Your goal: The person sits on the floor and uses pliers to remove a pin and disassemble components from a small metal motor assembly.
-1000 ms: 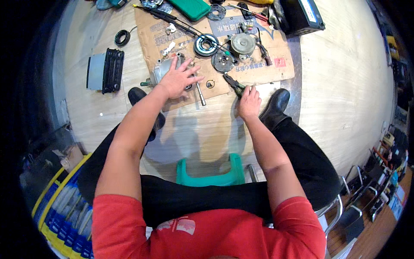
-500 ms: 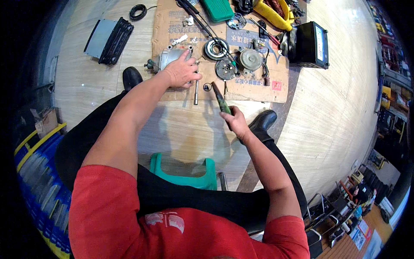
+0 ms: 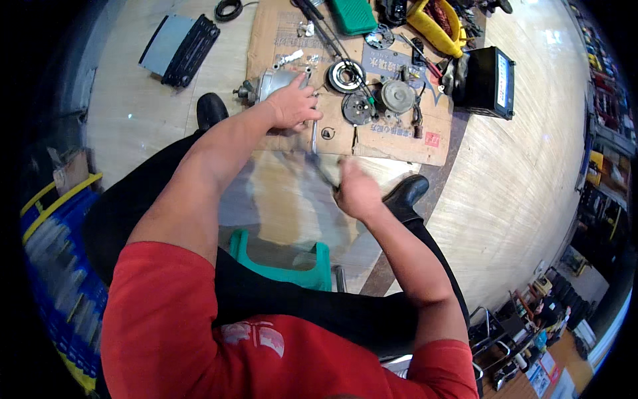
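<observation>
Cardboard sheet (image 3: 392, 143) lies flat on the wooden floor (image 3: 518, 199) in the upper centre of the frame, with metal parts spread over it. Left hand (image 3: 292, 105) rests palm down on a grey metal motor housing (image 3: 269, 84) at the sheet's upper left edge; fingers curled over the housing's near side, pressed against it. Housing sits partly on the cardboard, its stubby end pointing toward frame left.

Right hand (image 3: 355, 191) is below the cardboard, centre of frame, motion-blurred. It holds a thin dark tool (image 3: 323, 174) that sticks out toward the upper left; fingers closed around its handle, though blur hides the exact grip. Tool tip is just below the cardboard's lower edge, apart from the housing.

Right of the left hand on the sheet: a ring-shaped coil (image 3: 345, 75), then a round dark plate (image 3: 359, 108) and a grey disc-shaped part (image 3: 397, 96) close beside each other. A short metal rod (image 3: 314, 136) lies just below the left hand.

Black box (image 3: 490, 83) stands at the cardboard's right edge; a yellow container (image 3: 438, 26) and green case (image 3: 354, 14) sit at the top. Grey-black flat unit (image 3: 178, 41) lies upper left on the floor. Teal stool (image 3: 282, 263) shows between the person's legs; black shoes flank the sheet.
</observation>
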